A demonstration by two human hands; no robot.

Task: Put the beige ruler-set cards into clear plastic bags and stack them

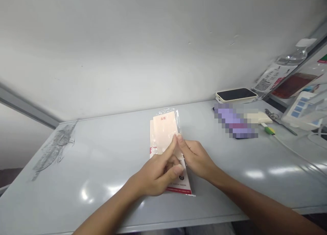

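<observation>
A clear plastic packet (165, 131) with a pale pink card and red print lies on the grey table (102, 153), in front of me at the middle. My left hand (155, 173) rests on the packet's lower part, with its forefinger stretched along the packet and its thumb pressed against it. My right hand (195, 156) is closed beside it, pinching the packet's right edge with its fingertips. The packet's lower end shows a white and red label under my hands.
A phone (236, 94) lies screen up at the back right. A blurred purple thing (235, 122), a small green and yellow piece (269, 130), a white cable (293, 151) and scissors (279, 121) lie to the right. A plastic bottle (281, 69) leans against the white wall.
</observation>
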